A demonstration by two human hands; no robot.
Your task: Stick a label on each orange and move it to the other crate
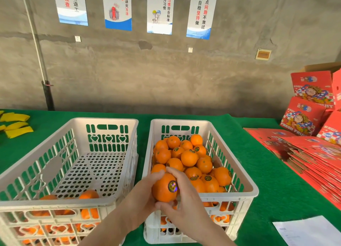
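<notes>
Both my hands hold one orange [162,189] over the near left corner of the right crate [247,188]. My left hand [142,194] cups it from the left and below. My right hand [184,196] grips it from the right, fingers curled over the top and thumb underneath. A round dark label [172,186] with a shiny centre sits on the orange's right face. The right crate holds several oranges [190,157], many with dark labels. The left crate [114,196] is white too and has a few oranges [88,195] at its near end.
Both crates stand on a green cloth table [267,181]. Flat red cartons [317,157] are stacked at the right, with red fruit boxes [302,118] behind them. A white sheet [310,231] lies at the near right. Yellow pieces [16,123] lie at the far left.
</notes>
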